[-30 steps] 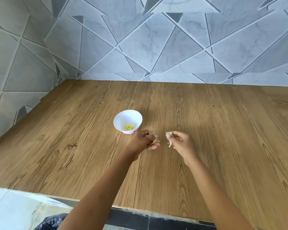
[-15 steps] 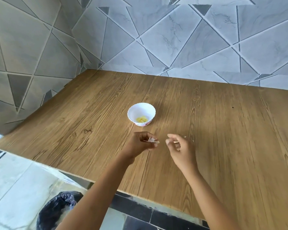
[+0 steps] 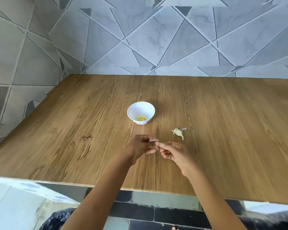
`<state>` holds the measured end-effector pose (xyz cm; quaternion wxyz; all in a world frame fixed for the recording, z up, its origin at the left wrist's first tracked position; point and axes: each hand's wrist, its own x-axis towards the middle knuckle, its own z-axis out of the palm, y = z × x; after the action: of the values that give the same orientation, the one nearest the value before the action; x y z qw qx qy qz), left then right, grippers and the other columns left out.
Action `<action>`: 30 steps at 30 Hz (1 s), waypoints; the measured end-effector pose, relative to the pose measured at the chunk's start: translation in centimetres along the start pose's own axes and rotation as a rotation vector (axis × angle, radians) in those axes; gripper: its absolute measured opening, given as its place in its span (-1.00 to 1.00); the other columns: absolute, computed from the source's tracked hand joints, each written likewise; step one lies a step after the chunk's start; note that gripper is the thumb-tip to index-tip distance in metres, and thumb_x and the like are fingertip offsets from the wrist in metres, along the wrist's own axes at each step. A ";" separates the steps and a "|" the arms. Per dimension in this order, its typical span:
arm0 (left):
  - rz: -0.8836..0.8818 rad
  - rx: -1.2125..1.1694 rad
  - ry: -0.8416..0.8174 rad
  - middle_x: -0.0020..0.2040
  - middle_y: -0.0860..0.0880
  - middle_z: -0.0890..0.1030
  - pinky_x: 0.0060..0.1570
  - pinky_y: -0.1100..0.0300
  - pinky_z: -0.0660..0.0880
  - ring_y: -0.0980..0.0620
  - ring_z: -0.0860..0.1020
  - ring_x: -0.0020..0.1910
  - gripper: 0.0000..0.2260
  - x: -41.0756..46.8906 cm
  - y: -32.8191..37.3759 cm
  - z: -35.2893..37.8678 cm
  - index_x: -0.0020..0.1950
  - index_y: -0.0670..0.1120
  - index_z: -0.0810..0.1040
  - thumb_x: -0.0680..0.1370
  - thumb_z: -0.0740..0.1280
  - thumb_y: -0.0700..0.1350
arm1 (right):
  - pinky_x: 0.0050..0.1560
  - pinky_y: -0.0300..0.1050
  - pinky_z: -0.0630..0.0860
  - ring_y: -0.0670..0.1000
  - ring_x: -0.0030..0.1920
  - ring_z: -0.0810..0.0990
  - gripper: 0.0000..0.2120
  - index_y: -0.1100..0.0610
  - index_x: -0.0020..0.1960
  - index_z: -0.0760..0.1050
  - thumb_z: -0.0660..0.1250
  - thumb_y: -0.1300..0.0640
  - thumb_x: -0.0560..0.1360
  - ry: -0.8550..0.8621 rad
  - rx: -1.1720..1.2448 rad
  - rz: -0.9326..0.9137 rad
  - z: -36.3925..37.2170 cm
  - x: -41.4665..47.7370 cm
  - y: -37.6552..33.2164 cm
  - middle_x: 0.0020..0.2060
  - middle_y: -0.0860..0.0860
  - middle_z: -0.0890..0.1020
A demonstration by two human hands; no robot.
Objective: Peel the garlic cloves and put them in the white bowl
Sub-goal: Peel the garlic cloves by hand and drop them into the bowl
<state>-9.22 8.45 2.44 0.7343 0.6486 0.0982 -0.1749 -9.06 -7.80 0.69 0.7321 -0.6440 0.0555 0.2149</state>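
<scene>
A small white bowl (image 3: pixel 140 109) with a scalloped rim stands on the wooden table (image 3: pixel 73 130); yellowish peeled cloves (image 3: pixel 141 118) lie at its bottom. In front of the bowl my left hand (image 3: pixel 140 146) and my right hand (image 3: pixel 173 153) meet over the table. Both pinch one small garlic clove (image 3: pixel 157 142) with pale skin flaking off it. A piece of garlic with papery skin (image 3: pixel 178 132) lies on the table to the right of the bowl, beyond my right hand.
A grey tiled wall (image 3: pixel 156 39) closes the table at the back and left. The table's front edge (image 3: pixel 140 190) runs below my forearms. A black bag (image 3: pixel 60 218) sits on the floor at lower left.
My hands have come together on the clove. A piece of garlic with skin now lies on the table to the right. The camera has shifted.
</scene>
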 end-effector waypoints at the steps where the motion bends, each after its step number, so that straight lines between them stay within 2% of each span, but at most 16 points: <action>1: 0.001 0.035 -0.031 -0.22 -0.06 0.66 -0.14 0.31 0.58 0.10 0.64 -0.23 -0.95 0.0 0.0 -0.1 -0.07 -0.21 0.60 0.48 0.39 -0.28 | -0.18 -0.24 0.54 -0.05 -0.27 0.57 -0.82 0.31 -0.03 0.59 0.36 0.18 0.50 -0.006 0.004 -0.004 0.1 -0.2 0.1 -0.29 0.08 0.61; 5: -0.029 0.161 -0.143 -0.21 -0.05 0.67 -0.15 0.32 0.58 0.13 0.64 -0.21 -0.93 0.0 0.7 -0.5 -0.05 -0.22 0.61 0.48 0.39 -0.27 | -0.18 -0.25 0.52 -0.06 -0.26 0.55 -0.87 0.27 -0.08 0.54 0.31 0.19 0.53 -0.027 -0.029 -0.022 0.2 -1.0 0.4 -0.30 0.04 0.59; 8: -0.107 0.077 -0.171 -0.29 -0.03 0.66 -0.23 0.36 0.57 0.15 0.65 -0.26 -0.96 0.1 0.7 -0.4 -0.09 -0.23 0.59 0.49 0.37 -0.32 | -0.13 -0.23 0.46 -0.07 -0.25 0.50 -0.90 0.17 -0.15 0.50 0.30 0.17 0.53 -0.015 -0.135 -0.068 0.3 -1.5 0.6 -0.31 0.00 0.56; 15: -0.230 -0.101 -0.099 -0.35 -0.03 0.65 -0.29 0.35 0.58 0.15 0.63 -0.34 -0.91 0.0 -0.2 0.0 -0.16 -0.20 0.58 0.49 0.34 -0.36 | -0.24 -0.36 0.43 -0.14 -0.33 0.44 -0.89 0.22 -0.13 0.48 0.27 0.20 0.55 0.008 -0.223 -0.152 0.3 -1.5 1.5 -0.35 -0.04 0.51; 22: -0.280 -0.219 -0.026 -0.32 -0.07 0.65 -0.34 0.34 0.57 0.12 0.64 -0.34 -0.93 0.0 -0.4 0.5 -0.10 -0.22 0.59 0.47 0.36 -0.36 | -0.21 -0.29 0.44 -0.12 -0.30 0.46 -0.88 0.27 -0.11 0.51 0.30 0.21 0.54 -0.006 -0.285 -0.247 -0.4 -0.9 1.8 -0.33 -0.03 0.54; 26: -0.187 -0.189 -0.042 -0.22 -0.08 0.66 -0.26 0.35 0.57 0.11 0.65 -0.24 -0.93 -0.2 -0.7 0.4 -0.05 -0.23 0.59 0.49 0.36 -0.33 | -0.28 -0.29 0.49 -0.11 -0.37 0.51 -0.91 0.25 -0.11 0.56 0.33 0.22 0.51 -0.058 -0.181 -0.156 -1.0 -0.6 1.1 -0.35 0.02 0.58; 30: -0.179 -0.229 -0.014 -0.24 -0.08 0.67 -0.28 0.35 0.57 0.11 0.65 -0.27 -0.93 -0.4 -0.5 0.3 -0.07 -0.23 0.59 0.50 0.34 -0.35 | -0.27 -0.29 0.53 -0.10 -0.37 0.54 -0.94 0.24 -0.12 0.58 0.36 0.24 0.48 -0.099 -0.101 -0.085 -1.1 -0.2 0.4 -0.33 0.04 0.62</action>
<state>-9.78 8.17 2.18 0.7856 0.5480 0.1697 -0.2318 -9.22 -8.90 0.22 0.7092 -0.6704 -0.0191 0.2176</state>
